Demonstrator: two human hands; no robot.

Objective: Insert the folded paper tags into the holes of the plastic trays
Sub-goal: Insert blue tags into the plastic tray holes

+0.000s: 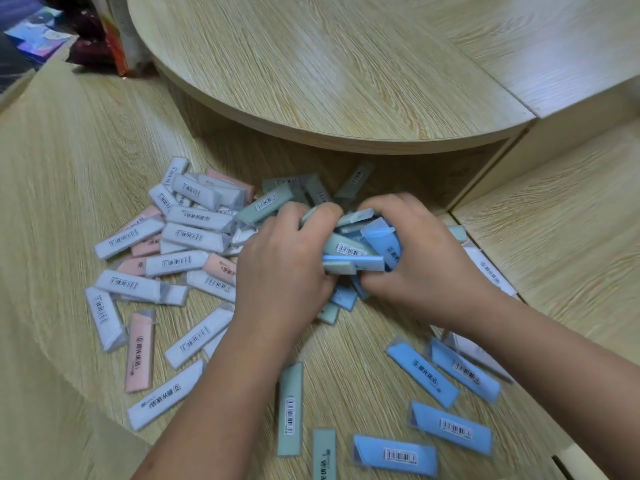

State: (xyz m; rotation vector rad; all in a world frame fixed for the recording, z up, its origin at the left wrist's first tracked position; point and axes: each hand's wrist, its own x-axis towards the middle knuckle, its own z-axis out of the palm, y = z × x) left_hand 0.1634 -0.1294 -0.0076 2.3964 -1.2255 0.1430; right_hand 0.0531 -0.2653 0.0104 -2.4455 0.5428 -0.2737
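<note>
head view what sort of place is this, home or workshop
Likely a home room: tags heaped on a wood-grain floor, a low round table beside them, bags piled in the corner.

- The left hand (282,261) and right hand (424,261) hide their fingertips inside the clutch of tags (353,252).
- A green tag (324,455) runs off the bottom edge.
- Tag print is too blurred to read.

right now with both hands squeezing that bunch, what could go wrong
The left hand and right hand clamp a loose, crisscrossed bunch of tags; squeezing may crease them, and the blue tag poking out on top could slip free. Spilled ones may slide into the shadowed recess under the round shelf.
</note>
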